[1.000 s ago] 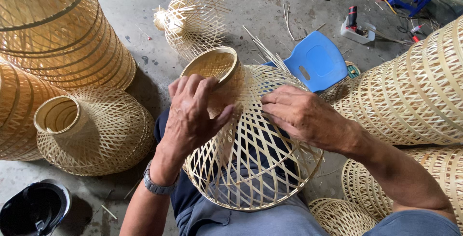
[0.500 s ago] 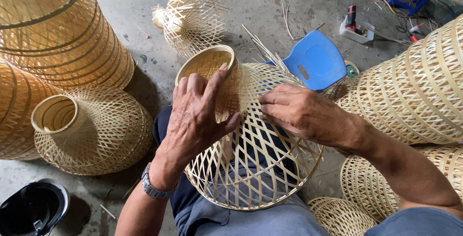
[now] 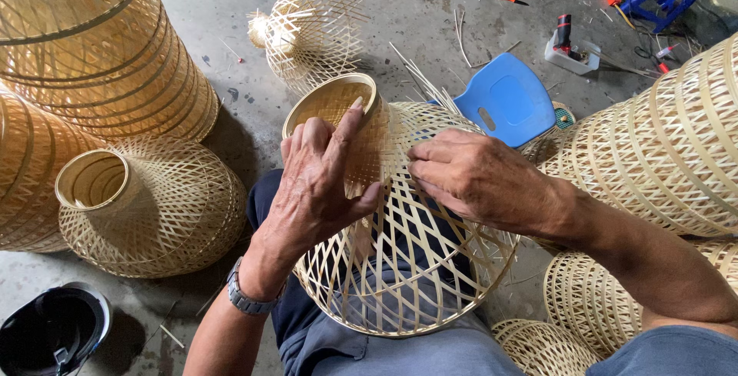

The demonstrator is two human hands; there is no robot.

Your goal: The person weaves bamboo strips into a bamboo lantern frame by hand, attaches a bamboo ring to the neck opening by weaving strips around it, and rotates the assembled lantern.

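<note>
Since a second ago, left hand (image 3: 319, 191) shifted up the woven bamboo shade (image 3: 400, 222), gripping its neck; right hand (image 3: 477, 176) is pressed, fingers curled, on the lattice.

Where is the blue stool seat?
In the head view, the blue stool seat lies on the floor, upper right of centre, just beyond the woven bamboo shade.

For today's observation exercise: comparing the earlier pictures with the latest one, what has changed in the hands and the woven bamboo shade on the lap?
The left hand slid up the woven bamboo shade, its fingers now reaching the neck rim rather than wrapping below it. The right hand stayed pressed on the lattice beside it. The shade stayed on the lap; the finished shade at the left did not move.
</note>
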